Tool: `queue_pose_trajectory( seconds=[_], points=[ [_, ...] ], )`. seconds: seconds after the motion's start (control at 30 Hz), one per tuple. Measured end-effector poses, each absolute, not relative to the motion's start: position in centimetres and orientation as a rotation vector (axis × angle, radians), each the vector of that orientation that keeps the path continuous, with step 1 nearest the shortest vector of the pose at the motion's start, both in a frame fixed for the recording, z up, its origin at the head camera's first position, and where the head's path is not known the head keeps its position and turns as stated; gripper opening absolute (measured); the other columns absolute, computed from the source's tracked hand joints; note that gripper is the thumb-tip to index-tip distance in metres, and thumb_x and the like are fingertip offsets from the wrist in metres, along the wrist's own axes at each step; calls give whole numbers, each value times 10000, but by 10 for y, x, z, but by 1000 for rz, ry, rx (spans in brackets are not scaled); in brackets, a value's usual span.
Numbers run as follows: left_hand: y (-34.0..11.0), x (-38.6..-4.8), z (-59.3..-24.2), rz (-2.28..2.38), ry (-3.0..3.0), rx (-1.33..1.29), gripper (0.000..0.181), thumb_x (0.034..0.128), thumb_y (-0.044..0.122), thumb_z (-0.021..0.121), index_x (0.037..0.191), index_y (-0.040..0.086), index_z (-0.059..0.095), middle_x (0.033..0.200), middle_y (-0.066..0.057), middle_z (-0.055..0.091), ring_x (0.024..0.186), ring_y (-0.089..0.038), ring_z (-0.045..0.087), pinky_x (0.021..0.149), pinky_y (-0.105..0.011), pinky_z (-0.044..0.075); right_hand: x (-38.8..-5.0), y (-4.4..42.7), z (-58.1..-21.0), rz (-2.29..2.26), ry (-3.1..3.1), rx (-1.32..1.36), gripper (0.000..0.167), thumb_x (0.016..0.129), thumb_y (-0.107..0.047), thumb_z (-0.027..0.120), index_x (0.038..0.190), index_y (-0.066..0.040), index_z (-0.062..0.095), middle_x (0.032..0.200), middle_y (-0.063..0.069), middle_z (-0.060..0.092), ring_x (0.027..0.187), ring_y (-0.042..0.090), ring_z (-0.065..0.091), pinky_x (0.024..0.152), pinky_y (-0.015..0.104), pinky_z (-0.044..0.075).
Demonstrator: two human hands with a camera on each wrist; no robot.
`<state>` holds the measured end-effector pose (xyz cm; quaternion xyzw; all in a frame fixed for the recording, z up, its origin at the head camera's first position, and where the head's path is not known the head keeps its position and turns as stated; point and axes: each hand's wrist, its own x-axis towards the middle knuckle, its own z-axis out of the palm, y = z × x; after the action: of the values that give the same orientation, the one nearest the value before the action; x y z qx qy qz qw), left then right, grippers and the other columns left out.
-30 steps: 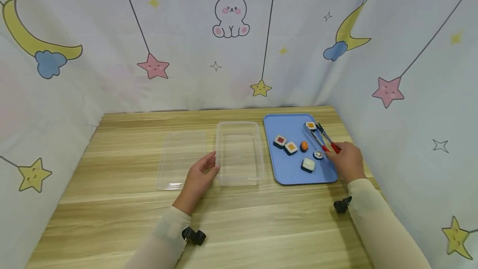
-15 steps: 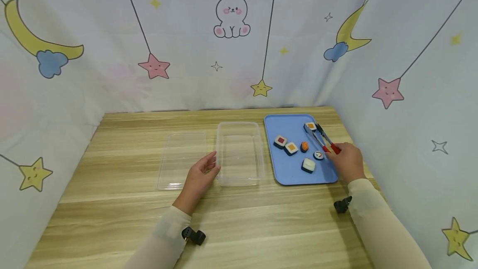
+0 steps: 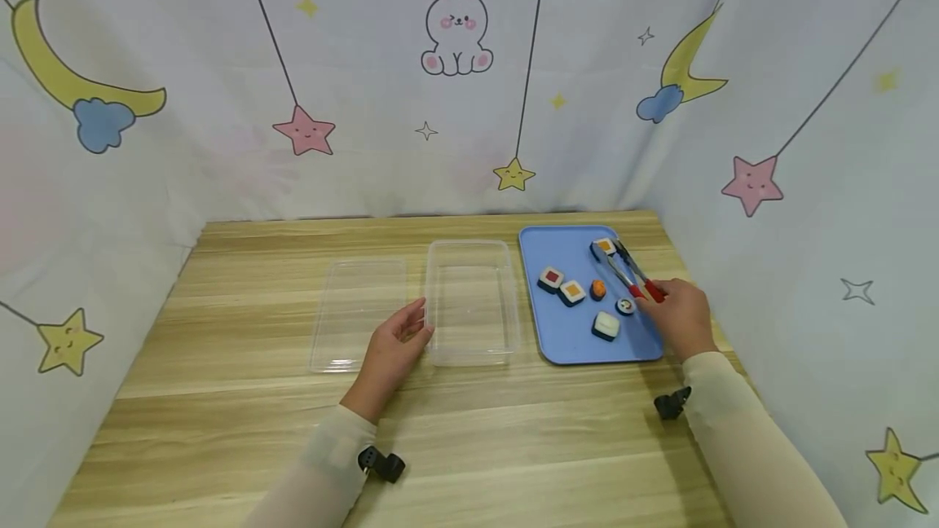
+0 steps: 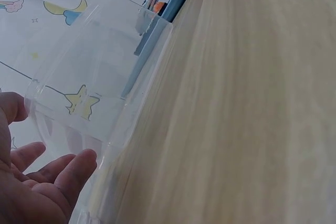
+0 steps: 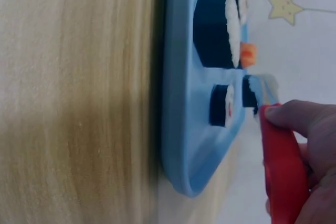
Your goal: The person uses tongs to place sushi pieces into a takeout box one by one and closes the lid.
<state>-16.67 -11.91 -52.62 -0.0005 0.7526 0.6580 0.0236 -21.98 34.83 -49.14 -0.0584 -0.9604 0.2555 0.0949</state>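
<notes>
My right hand [image 3: 681, 316] grips red-handled tongs [image 3: 637, 282] over the far right of a blue tray [image 3: 565, 349]. The tong tips straddle a square sushi piece with an orange centre [image 3: 604, 247]. Other sushi pieces lie on the tray: a red-centred one [image 3: 551, 279], another orange-centred one [image 3: 572, 292], a small orange-topped one [image 3: 597, 289], a small round roll [image 3: 625, 305] and a white-topped one [image 3: 606, 325]. With relaxed fingers, my left hand [image 3: 392, 355] touches the left wall of a clear plastic box [image 3: 472, 354]; in the left wrist view the fingertips [image 4: 86, 158] meet that wall.
A flat clear lid [image 3: 352, 308] lies on the wooden table [image 3: 469, 446] left of the box, partly behind my left hand. A patterned curtain [image 3: 381, 169] closes off the back and both sides. The tray stands just right of the box.
The tongs and the orange-centred sushi piece between their tips have shifted slightly left on the tray. My left hand stays at the box.
</notes>
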Motion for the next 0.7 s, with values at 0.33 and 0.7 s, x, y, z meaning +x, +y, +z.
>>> queue_pose_trajectory(
  seconds=[0.33, 0.7],
  points=[
    [-121, -168, -531, 2057, 2326, 32, 555, 981, 112, 721, 1502, 51, 539, 1422, -239, 601, 1281, -366, 613, 1085, -479, 468, -222, 330, -473, 763, -2836, -125, 482, 910, -245, 813, 1281, 42, 705, 1123, 234, 695, 946, 376, 634, 786, 521, 556],
    [-120, -167, -531, 2061, 2319, 13, 565, 980, 97, 717, 1508, 33, 525, 1444, -261, 575, 1298, -386, 591, 1101, -495, 451, -225, 283, -439, 874, -2817, 92, 450, 901, -238, 834, 1277, -14, 730, 1047, 164, 691, 851, 313, 612, 629, 376, 568]
  ],
)
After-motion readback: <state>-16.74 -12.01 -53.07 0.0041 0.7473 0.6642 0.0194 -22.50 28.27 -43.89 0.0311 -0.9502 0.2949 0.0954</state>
